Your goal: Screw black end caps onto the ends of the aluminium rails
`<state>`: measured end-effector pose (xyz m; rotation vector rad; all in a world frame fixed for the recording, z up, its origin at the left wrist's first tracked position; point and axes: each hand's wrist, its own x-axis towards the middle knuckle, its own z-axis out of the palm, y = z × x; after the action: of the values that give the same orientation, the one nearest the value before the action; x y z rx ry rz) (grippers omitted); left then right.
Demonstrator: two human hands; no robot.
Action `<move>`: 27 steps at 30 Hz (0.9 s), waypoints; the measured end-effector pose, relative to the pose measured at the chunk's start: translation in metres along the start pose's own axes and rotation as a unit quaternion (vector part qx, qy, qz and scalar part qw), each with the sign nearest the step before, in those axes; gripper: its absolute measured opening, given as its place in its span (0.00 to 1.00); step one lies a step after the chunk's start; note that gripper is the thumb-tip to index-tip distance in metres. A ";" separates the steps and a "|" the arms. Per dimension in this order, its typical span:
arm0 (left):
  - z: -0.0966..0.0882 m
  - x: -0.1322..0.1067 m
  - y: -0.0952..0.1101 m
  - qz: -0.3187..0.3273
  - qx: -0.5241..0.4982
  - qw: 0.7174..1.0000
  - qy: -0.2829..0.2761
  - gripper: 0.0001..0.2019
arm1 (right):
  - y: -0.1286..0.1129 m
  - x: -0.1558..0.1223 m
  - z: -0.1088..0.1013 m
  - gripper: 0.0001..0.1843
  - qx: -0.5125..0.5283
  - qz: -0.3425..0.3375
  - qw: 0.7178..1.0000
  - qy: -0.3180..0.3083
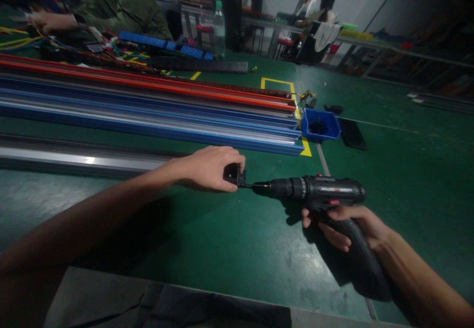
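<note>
In my right hand (355, 224) is a black cordless drill (329, 190), gripped by its handle and lying roughly level, its bit pointing left. My left hand (215, 167) is closed on a small black end piece (241, 176) at the right end of a long silver-grey metal profile (89, 160). The drill's thin bit reaches this black piece; whether it sits in a screw there is too small to tell. My left palm covers the joint between the piece and the profile.
Blue profiles (185, 126) and orange-red profiles (177, 84) lie behind the grey one. Right of them stand a blue bin (321, 126) with small black parts and a dark flat tablet-like object (352, 133). Across the green table, a person's hand (55, 22) is near wires.
</note>
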<state>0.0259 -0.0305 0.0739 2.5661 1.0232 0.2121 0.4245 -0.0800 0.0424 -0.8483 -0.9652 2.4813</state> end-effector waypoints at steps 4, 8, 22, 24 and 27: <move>-0.001 0.000 -0.002 -0.004 0.004 1.000 0.000 0.15 | -0.005 -0.003 0.003 0.22 -0.017 0.001 1.000 -0.012; -0.001 0.001 -0.005 -0.003 0.012 1.000 0.002 0.15 | -0.012 -0.007 0.006 0.18 -0.050 0.010 0.999 -0.006; 0.000 0.001 -0.005 -0.009 0.026 1.000 -0.003 0.15 | -0.023 0.002 -0.007 0.21 0.027 0.013 0.999 -0.027; 0.001 0.000 -0.005 -0.010 0.029 1.000 -0.003 0.15 | -0.017 0.003 -0.011 0.21 0.035 0.009 0.999 -0.031; 0.001 0.000 -0.004 -0.012 0.031 0.999 -0.003 0.16 | -0.008 0.005 -0.013 0.22 0.048 0.002 0.998 -0.031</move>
<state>0.0239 -0.0276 0.0713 2.6071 1.0732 0.1683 0.4298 -0.0652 0.0388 -0.7473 -0.8568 2.5484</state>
